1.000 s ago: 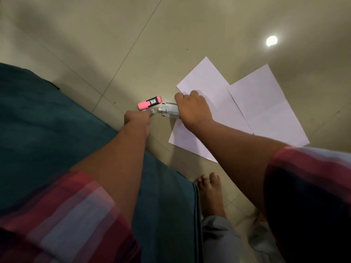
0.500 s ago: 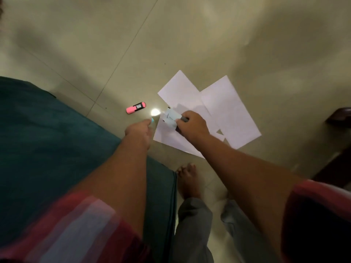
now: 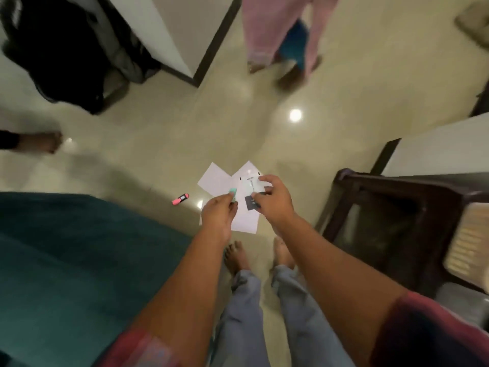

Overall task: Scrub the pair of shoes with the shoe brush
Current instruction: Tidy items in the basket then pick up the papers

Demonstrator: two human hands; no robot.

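Observation:
No shoes or shoe brush show in the head view. My left hand point(image 3: 218, 214) pinches a small teal object point(image 3: 232, 193) between its fingers. My right hand point(image 3: 274, 200) grips a white and dark packet point(image 3: 251, 188) held above the floor. Both hands are raised in front of me, close together, over white paper sheets point(image 3: 215, 180) lying on the beige tiled floor. A pink highlighter point(image 3: 180, 199) lies on the floor just left of my left hand.
A teal-covered bed point(image 3: 66, 260) fills the lower left. A dark wooden chair point(image 3: 383, 221) stands at the right. A black bag point(image 3: 60, 49) sits at the far left. Another person in pink trousers point(image 3: 275, 30) stands ahead. A bare foot point(image 3: 45, 141) shows at left.
I have risen from crouching: the floor, papers and highlighter now look farther away. Both hands have lifted off the floor, carrying the teal object and the packet.

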